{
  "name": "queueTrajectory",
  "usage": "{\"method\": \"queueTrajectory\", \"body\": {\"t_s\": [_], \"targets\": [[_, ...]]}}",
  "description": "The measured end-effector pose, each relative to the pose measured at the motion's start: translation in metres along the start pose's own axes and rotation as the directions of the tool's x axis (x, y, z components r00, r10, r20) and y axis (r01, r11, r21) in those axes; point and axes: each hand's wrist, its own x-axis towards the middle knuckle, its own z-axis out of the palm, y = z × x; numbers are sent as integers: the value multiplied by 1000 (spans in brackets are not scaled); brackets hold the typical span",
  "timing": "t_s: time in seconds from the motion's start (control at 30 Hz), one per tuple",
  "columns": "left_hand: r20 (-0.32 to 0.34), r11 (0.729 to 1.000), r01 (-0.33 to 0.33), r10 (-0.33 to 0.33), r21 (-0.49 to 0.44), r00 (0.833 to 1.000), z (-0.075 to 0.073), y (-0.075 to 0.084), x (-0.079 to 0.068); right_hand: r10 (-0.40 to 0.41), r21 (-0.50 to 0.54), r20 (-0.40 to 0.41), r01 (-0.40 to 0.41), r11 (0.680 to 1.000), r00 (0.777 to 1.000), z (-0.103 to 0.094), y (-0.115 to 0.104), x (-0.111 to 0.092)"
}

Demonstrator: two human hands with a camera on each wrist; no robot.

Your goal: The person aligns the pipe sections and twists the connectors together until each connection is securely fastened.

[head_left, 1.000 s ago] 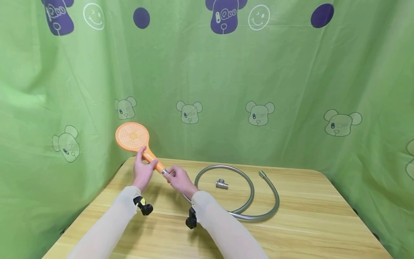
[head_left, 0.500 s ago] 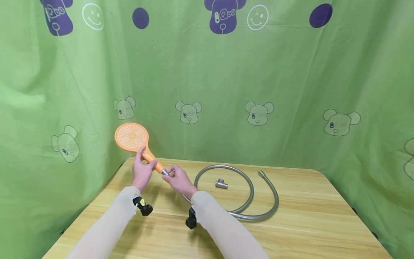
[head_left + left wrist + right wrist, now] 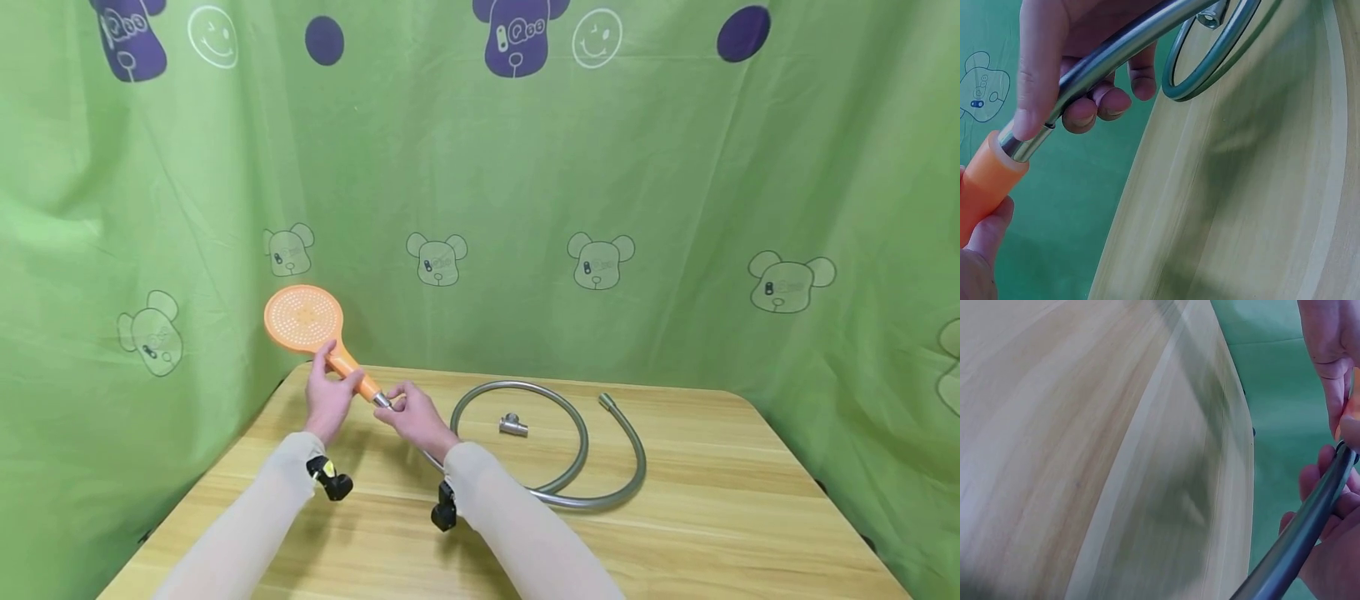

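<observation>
An orange shower head [image 3: 303,318] with a pale nozzle face is held up over the table's far left by my left hand [image 3: 328,403], which grips its handle [image 3: 985,181]. At the handle's lower end, my right hand [image 3: 418,419] pinches the metal end fitting [image 3: 1025,147] of a grey shower hose [image 3: 1129,47]. That fitting meets the handle's end in the left wrist view; how far it is screwed in cannot be seen. From my right hand the hose runs down to the table. In the right wrist view, the hose [image 3: 1300,540] passes in front of my right fingers.
The hose lies looped on the wooden table [image 3: 712,483], its other end fitting [image 3: 606,402] at the back right. Inside the loop lies a small metal tee valve [image 3: 513,425]. A green printed curtain [image 3: 510,167] hangs behind and at both sides.
Both hands stay almost in place. My right fingers have shifted slightly around the fitting at the handle's end, and more of the metal shows there.
</observation>
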Motion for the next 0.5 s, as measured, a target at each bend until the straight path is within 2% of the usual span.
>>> {"method": "queueTrajectory", "body": {"t_s": [0.2, 0.5], "targets": [[0, 1000, -19, 19, 15, 1000, 1, 3, 2, -43, 8, -16, 43, 999, 999, 0, -4, -1], [-10, 1000, -4, 4, -1, 1000, 4, 7, 2, -32, 36, -31, 33, 999, 999, -2, -4, -3]]}}
